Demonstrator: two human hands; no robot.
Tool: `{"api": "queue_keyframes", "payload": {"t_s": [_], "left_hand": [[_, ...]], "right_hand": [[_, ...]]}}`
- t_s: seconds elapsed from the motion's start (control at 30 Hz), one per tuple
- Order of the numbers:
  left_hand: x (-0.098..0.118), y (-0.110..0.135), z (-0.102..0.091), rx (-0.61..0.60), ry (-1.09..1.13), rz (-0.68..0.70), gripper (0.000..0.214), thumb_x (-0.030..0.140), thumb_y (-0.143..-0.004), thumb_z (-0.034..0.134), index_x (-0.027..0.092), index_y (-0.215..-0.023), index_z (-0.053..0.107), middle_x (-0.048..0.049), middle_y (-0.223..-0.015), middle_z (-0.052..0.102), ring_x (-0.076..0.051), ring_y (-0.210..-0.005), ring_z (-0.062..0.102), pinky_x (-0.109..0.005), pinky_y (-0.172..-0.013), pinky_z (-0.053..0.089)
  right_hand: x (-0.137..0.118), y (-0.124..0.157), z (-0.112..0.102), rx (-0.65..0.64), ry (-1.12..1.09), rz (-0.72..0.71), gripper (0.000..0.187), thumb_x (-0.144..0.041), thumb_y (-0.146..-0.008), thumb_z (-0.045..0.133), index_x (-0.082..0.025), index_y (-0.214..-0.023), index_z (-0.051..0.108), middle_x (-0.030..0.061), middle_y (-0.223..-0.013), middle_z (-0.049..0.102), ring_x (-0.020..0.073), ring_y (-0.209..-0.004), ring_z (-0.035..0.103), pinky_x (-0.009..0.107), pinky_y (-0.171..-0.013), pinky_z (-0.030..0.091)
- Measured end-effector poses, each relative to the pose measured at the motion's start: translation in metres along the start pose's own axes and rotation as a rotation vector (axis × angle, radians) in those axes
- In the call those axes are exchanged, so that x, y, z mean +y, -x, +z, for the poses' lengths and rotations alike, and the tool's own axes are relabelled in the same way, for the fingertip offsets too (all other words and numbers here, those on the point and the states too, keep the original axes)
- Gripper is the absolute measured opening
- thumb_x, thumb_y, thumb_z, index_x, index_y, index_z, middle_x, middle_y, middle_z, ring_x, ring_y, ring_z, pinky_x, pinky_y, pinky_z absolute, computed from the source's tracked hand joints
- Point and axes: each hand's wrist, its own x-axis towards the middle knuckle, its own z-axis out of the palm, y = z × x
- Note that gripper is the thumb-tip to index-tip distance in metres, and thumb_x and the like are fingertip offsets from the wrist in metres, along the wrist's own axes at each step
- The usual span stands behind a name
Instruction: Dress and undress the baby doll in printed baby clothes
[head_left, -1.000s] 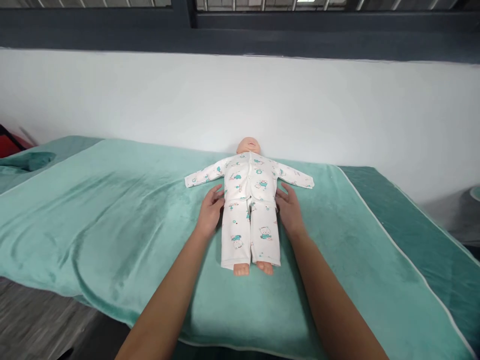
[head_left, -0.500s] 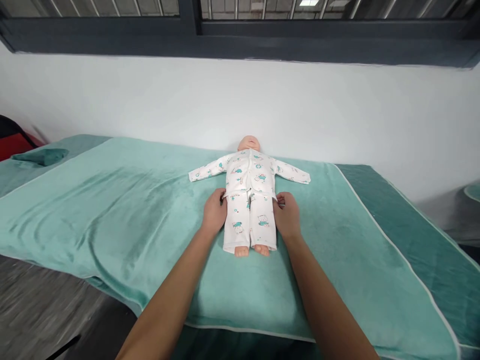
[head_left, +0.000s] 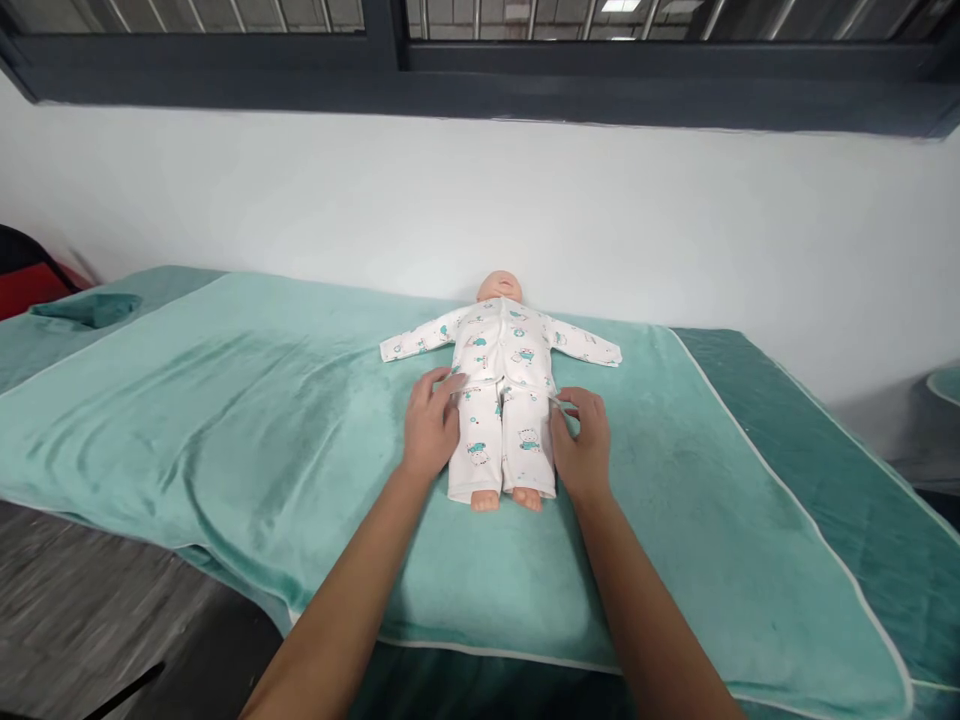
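Note:
A baby doll (head_left: pixel 501 290) lies on its back on a light green towel (head_left: pixel 262 420), head toward the wall. It wears a white printed top (head_left: pixel 501 352) and matching trousers (head_left: pixel 501 440), with bare feet showing. My left hand (head_left: pixel 430 428) rests at the doll's left hip, fingers curled on the waistband of the trousers. At the other hip my right hand (head_left: pixel 581 440) pinches the same waistband edge.
The towel covers a darker green padded table (head_left: pixel 825 440) set against a white wall (head_left: pixel 675 220). A folded dark green cloth (head_left: pixel 90 308) lies at the far left. A dark window frame runs along the top. Grey floor shows at lower left.
Both hands have closed in on the doll's hips and taken hold of the trousers' waistband; the hands sit slightly lower along the trousers than half a second ago.

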Motion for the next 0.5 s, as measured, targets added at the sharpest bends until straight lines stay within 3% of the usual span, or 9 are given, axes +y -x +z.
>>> {"api": "queue_keyframes", "payload": {"t_s": [0.1,0.23,0.37,0.5], "left_hand": [[0.002,-0.001,-0.001,-0.147,-0.001,0.191,0.055,0.007,-0.092,0.038,0.027,-0.142,0.052,-0.0067,-0.151,0.052,-0.024,-0.141,0.043,-0.046,-0.112,0.039],[0.004,-0.001,0.000,-0.273,-0.034,0.268,0.055,0.009,-0.096,0.038,0.030,-0.146,0.050,-0.0037,-0.149,0.057,-0.025,-0.145,0.039,-0.046,-0.111,0.038],[0.005,0.000,0.001,-0.197,-0.004,0.260,0.049,0.009,-0.096,0.041,0.028,-0.139,0.057,-0.0048,-0.141,0.063,-0.024,-0.136,0.048,-0.045,-0.107,0.041],[0.007,0.002,-0.001,-0.048,0.062,0.192,0.042,0.006,-0.093,0.043,0.023,-0.125,0.063,-0.0079,-0.126,0.069,-0.022,-0.118,0.059,-0.043,-0.099,0.048]], "right_hand": [[-0.008,0.003,0.001,-0.070,-0.084,-0.122,0.024,-0.021,-0.093,0.053,-0.024,-0.115,0.063,0.0116,-0.128,0.065,0.0249,-0.122,0.059,0.049,-0.104,0.048],[-0.014,-0.002,0.009,-0.188,-0.102,-0.198,0.034,-0.023,-0.097,0.050,-0.029,-0.128,0.061,0.0060,-0.138,0.065,0.0243,-0.136,0.053,0.055,-0.117,0.034],[-0.019,-0.006,0.015,-0.230,0.045,-0.179,0.040,-0.022,-0.097,0.049,-0.031,-0.135,0.058,0.0020,-0.138,0.066,0.0254,-0.142,0.047,0.061,-0.124,0.010],[-0.022,-0.001,0.012,-0.267,-0.021,-0.180,0.036,-0.021,-0.097,0.050,-0.030,-0.130,0.061,0.0017,-0.132,0.069,0.0231,-0.135,0.054,0.055,-0.125,0.018]]}}
